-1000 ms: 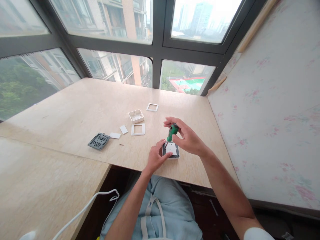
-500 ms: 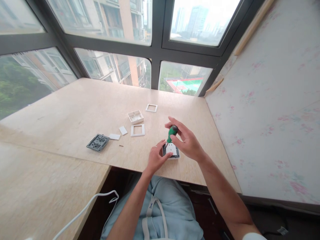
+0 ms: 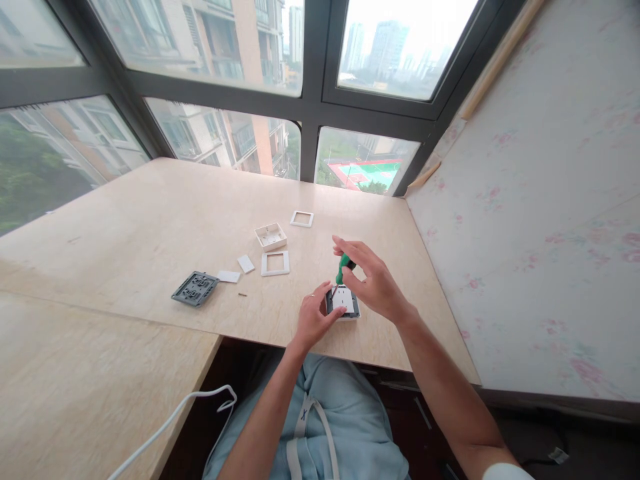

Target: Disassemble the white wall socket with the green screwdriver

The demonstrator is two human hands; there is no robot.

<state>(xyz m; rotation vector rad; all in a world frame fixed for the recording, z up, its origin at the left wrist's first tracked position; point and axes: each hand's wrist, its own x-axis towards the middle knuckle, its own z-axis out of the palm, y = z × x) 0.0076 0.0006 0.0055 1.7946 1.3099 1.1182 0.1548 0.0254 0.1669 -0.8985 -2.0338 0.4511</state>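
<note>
A wall socket (image 3: 343, 301) with a white face and dark grey surround lies near the counter's front edge. My left hand (image 3: 316, 316) grips it, fingers at its left side and thumb at its lower front. My right hand (image 3: 373, 280) is closed around the green handle of a screwdriver (image 3: 342, 268), with the fingers over the handle's black end. The screwdriver stands slightly tilted, and its shaft runs down to the socket's left side. Whether the tip sits in a screw is too small to tell.
On the counter (image 3: 150, 227) lie a grey socket plate (image 3: 195, 288), two white cover pieces (image 3: 245, 264), a small screw (image 3: 243, 295), a white back box (image 3: 271, 236) and two white frames (image 3: 275, 263). A papered wall (image 3: 540, 253) bounds the right side. A white cable (image 3: 175, 413) hangs lower left.
My right hand's fingers have shifted over the top of the screwdriver handle, covering more of its black end. My left hand stays on the socket. The view has moved slightly.
</note>
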